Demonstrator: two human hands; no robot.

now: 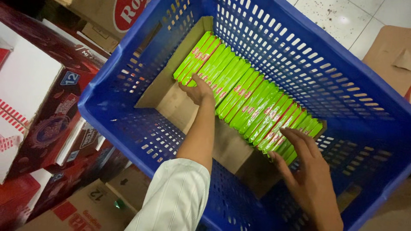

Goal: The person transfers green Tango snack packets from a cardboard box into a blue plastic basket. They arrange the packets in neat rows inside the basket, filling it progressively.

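Reaching down into the blue plastic crate (342, 77), the person has both hands on a row of bright green packets (250, 100) standing on edge along the cardboard liner (180, 107) at the bottom. The left hand (198, 89) presses against the far-left end of the row, fingers together and not clamped on anything, while the right hand (306, 164) lies spread and flat on the near-right end. It looks to me like the squaring-up stage of packing; the next move calls for even pressure from both ends so no packet tips. Cartons (47, 124) are stacked at left.
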